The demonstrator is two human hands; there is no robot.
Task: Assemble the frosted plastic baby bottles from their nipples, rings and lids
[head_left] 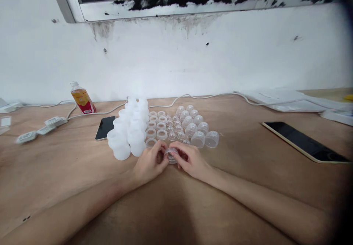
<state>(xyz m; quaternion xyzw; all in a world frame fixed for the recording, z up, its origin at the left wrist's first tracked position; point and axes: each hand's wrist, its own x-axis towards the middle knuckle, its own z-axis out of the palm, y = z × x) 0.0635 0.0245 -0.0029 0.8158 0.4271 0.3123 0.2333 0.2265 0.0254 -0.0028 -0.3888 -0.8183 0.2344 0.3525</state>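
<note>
My left hand (pixel 151 160) and my right hand (pixel 193 159) meet in front of the rows of parts. Fingers of both are closed on a clear plastic bottle ring (pixel 172 159); whether a nipple sits inside it I cannot make out. Just beyond my hands lie translucent screw rings (pixel 161 134) in two columns. Beside them are small clear silicone nipples (pixel 180 135), one partly hidden by my right hand. To their right are clear domed caps (pixel 212 139). Frosted white bottles (pixel 121 149) stand in two columns on the left.
A dark-screened phone (pixel 105 128) lies behind the bottles, and a larger tablet-like device (pixel 306 142) lies at right. A drink bottle (pixel 83 98) stands near the wall. White cable (pixel 204 97) and adapters (pixel 46 129) run along the wooden table (pixel 242 208). Plastic packaging (pixel 286 100) lies back right.
</note>
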